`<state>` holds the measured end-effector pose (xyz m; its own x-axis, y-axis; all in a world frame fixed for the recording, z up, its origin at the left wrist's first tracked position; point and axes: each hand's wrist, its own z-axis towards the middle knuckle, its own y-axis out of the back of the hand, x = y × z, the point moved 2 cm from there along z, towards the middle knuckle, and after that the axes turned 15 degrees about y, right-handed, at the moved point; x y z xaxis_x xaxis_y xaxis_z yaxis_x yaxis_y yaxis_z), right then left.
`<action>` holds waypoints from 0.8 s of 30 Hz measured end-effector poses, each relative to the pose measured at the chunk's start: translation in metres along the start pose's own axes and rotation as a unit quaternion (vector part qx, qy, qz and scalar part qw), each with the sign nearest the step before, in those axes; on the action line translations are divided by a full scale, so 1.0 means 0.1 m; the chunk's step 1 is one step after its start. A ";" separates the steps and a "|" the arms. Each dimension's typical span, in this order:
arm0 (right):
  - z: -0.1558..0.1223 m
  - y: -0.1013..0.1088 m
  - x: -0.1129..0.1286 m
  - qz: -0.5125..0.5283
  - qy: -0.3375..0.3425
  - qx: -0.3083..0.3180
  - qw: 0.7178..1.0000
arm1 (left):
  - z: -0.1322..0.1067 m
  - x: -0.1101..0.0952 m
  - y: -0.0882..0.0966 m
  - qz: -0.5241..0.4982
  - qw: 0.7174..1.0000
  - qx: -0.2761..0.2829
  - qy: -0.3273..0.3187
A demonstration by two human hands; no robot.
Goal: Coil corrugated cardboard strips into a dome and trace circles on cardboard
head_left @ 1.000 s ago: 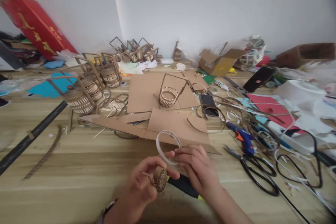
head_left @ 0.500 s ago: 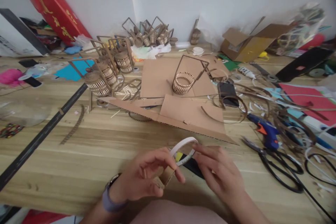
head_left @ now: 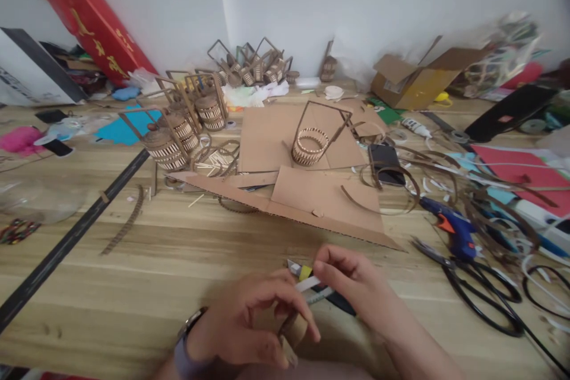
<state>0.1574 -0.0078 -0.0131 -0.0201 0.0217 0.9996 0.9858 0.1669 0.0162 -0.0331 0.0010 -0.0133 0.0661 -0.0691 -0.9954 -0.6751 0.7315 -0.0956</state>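
Low in front of me, my left hand (head_left: 258,317) is curled round a small brown cardboard piece (head_left: 294,332), partly hidden by the fingers. A thin white strip (head_left: 307,284) loops out from behind it. Fingers of my right hand (head_left: 351,285) pinch this strip at its right end. Beneath the strip lies a utility knife (head_left: 305,273) with a yellow part and a dark handle, mostly covered by my hand. Beyond both hands a small striped basket (head_left: 310,148) with a tall square handle stands on a cardboard sheet (head_left: 260,133).
A creased cardboard sheet (head_left: 329,193) lies just ahead of my hands. To the right are scissors (head_left: 476,291), a blue glue gun (head_left: 456,231), a phone (head_left: 386,163) and brown strips. Several lidded baskets (head_left: 164,148) stand left, near a long black bar (head_left: 80,228).
My right hand has moved slightly left and closer to my left hand. The white loop, raised and round before, is now lower and flatter. My left hand has tilted the cardboard piece.
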 end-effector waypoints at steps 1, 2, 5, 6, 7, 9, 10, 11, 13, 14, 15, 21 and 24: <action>-0.01 0.01 -0.04 0.040 -0.010 -0.009 0.999 | 0.00 0.00 0.01 -0.020 1.000 0.003 -0.016; -0.02 0.02 -0.08 0.079 -0.015 -0.018 0.997 | -0.01 -0.01 0.02 -0.046 0.998 0.006 -0.035; -0.07 0.06 -0.23 0.166 -0.013 -0.039 0.985 | -0.06 -0.01 0.07 -0.123 0.990 0.010 -0.069; -0.09 0.06 -0.27 0.188 -0.010 -0.039 0.981 | -0.07 0.00 0.09 -0.142 0.987 0.016 -0.074; -0.11 0.06 -0.31 0.209 -0.007 -0.037 0.977 | -0.08 0.02 0.10 -0.155 0.985 0.020 -0.078; -0.15 0.03 -0.35 0.246 0.003 -0.036 0.969 | -0.08 0.08 0.11 -0.177 0.980 0.022 -0.093; -0.16 0.02 -0.37 0.260 0.008 -0.037 0.965 | -0.08 0.11 0.11 -0.185 0.977 0.015 -0.103; -0.17 0.01 -0.37 0.269 0.014 -0.040 0.962 | -0.08 0.14 0.12 -0.189 0.976 0.004 -0.111; -0.17 0.01 -0.34 0.268 0.029 -0.043 0.962 | -0.08 0.18 0.13 -0.185 0.976 -0.012 -0.112; -0.17 0.03 -0.31 0.257 0.039 -0.043 0.965 | -0.07 0.19 0.14 -0.176 0.979 -0.009 -0.101; -0.17 0.05 -0.27 0.238 0.051 -0.042 0.969 | -0.07 0.18 0.14 -0.159 0.984 -0.003 -0.085; -0.16 0.12 -0.03 0.035 0.031 0.036 0.998 | -0.05 -0.08 0.10 0.061 0.998 0.029 0.013; -0.15 0.10 0.01 0.003 0.038 0.051 0.998 | -0.03 -0.17 0.04 0.113 0.992 0.033 0.053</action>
<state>0.1696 -0.0210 -0.0118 0.0030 -0.0506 0.9987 0.9639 0.2659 0.0106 -0.0395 0.0033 0.0034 -0.1624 0.0338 -0.9861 -0.6133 0.7795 0.1277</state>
